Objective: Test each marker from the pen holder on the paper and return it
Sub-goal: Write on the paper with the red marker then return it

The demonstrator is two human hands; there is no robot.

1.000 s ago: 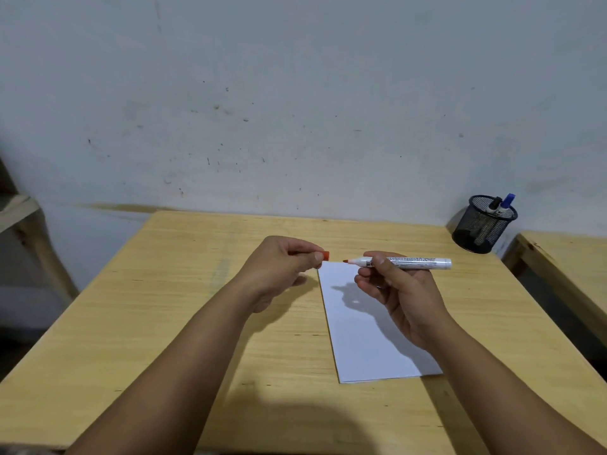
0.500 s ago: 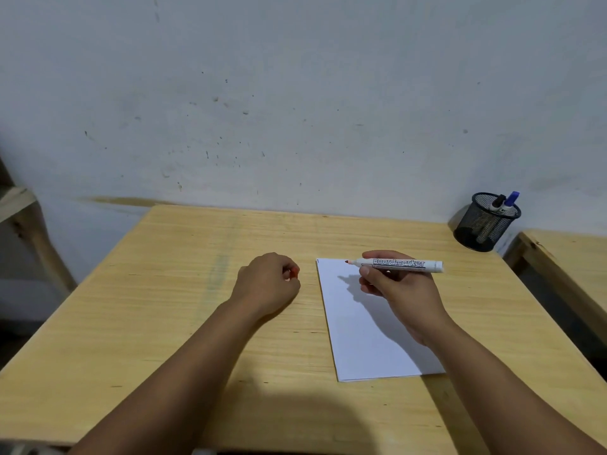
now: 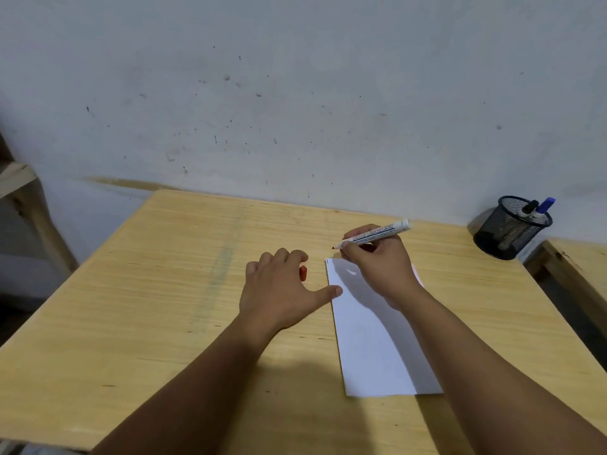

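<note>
scuffed grey wall behind, wooden desk [image 3: 164,290] below. right hand [image 3: 381,267] closed round uncapped marker [image 3: 377,234], red tip just off the paper's [image 3: 371,339] far corner. left hand [image 3: 279,290] spread flat, gripping nothing, thumb on the sheet's edge. red cap [image 3: 303,273] half hidden under fingers; could roll away. could mark bare wood. pen holder [image 3: 510,228] well apart; contents hard to read.

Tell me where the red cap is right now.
The red cap lies on the table, beside the left hand's fingers, left of the paper.
</note>
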